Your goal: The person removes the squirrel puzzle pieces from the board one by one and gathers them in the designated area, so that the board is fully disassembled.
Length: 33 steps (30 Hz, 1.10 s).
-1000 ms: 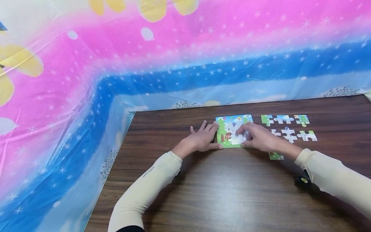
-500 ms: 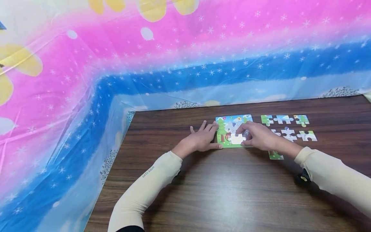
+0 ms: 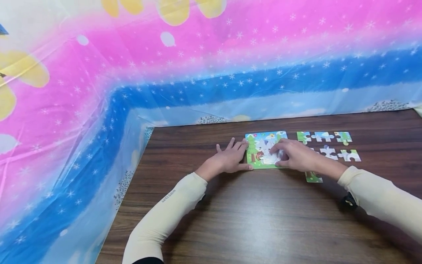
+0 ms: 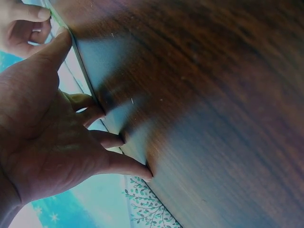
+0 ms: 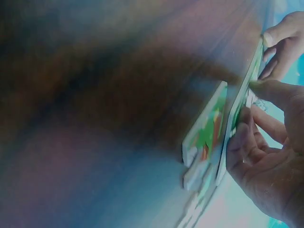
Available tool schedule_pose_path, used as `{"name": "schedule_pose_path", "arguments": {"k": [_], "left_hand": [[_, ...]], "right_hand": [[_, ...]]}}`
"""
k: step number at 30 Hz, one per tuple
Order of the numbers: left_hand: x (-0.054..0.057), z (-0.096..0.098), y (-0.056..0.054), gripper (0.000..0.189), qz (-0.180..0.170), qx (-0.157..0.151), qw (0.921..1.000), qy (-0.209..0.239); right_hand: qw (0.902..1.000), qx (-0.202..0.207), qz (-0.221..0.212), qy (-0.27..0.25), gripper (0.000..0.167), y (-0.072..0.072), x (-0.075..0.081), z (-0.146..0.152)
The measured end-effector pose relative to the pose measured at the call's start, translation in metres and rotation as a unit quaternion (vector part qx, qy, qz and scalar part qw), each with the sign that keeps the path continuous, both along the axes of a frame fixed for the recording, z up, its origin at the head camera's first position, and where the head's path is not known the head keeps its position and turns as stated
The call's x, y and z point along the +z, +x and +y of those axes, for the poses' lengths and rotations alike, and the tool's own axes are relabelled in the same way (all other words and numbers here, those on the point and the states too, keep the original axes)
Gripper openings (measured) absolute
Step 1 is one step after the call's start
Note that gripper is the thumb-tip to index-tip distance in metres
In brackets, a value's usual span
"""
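A square picture puzzle [image 3: 252,145] with green trees and a white animal lies near the table's far edge. My left hand [image 3: 229,158] rests at its left side, fingers spread, the thumb at the lower corner. From the right, my right hand [image 3: 296,156] reaches over the puzzle. Its bent thumb and fingers pinch a pale puzzle piece [image 3: 270,158] at the lower middle, partly hidden by the fingers. In the right wrist view the thumb touches the edge of the puzzle board [image 5: 242,92], and the other fingers curl over the board.
Loose puzzle pieces lie in rows to the right, among them a green-and-blue piece [image 3: 343,136] and a white piece [image 3: 328,152]. One green piece [image 3: 314,177] lies below the right wrist. A patterned cloth [image 3: 211,88] hangs behind the wooden table [image 3: 230,220].
The piece under my right fingers shone bright white half a second ago and looks duller now. My right hand has shifted very slightly; the left hand stays put.
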<state>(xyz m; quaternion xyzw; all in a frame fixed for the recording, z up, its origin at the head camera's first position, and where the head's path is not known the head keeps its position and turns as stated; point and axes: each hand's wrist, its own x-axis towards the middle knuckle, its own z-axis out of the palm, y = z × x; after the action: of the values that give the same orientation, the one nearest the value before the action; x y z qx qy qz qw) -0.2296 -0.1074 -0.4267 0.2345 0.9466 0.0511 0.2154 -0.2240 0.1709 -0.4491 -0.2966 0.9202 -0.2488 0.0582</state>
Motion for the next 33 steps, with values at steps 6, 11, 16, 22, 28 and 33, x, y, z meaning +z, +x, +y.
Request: {"name": "schedule_pose_path", "arguments": {"k": [6, 11, 16, 22, 28, 33], "left_hand": [[0.0004, -0.0008, 0.0001, 0.095, 0.000, 0.000, 1.0000, -0.003], [0.0002, -0.0007, 0.0001, 0.094, 0.001, -0.002, 1.0000, 0.000], [-0.0006, -0.0001, -0.0001, 0.093, 0.001, -0.002, 1.0000, 0.000], [-0.0001, -0.0003, -0.0005, 0.093, 0.002, -0.006, 1.0000, 0.002], [-0.0003, -0.0012, -0.0009, 0.093, 0.000, -0.010, 0.9999, 0.005], [-0.0003, -0.0009, -0.0005, 0.093, -0.001, -0.004, 1.0000, -0.001]], "right_hand": [[0.9997, 0.004, -0.012, -0.021, 0.041, 0.0003, -0.0027, -0.0028], [0.9997, 0.010, -0.005, -0.020, 0.040, 0.0015, -0.0009, -0.0059], [0.9996, 0.010, -0.005, -0.025, 0.040, 0.0031, -0.0012, -0.0062], [0.9992, 0.008, -0.005, -0.038, 0.040, 0.0019, -0.0037, -0.0048], [0.9990, -0.002, 0.000, -0.046, 0.040, 0.0003, -0.0070, -0.0035], [0.9972, -0.011, -0.016, -0.072, 0.043, 0.0029, -0.0063, 0.0015]]}}
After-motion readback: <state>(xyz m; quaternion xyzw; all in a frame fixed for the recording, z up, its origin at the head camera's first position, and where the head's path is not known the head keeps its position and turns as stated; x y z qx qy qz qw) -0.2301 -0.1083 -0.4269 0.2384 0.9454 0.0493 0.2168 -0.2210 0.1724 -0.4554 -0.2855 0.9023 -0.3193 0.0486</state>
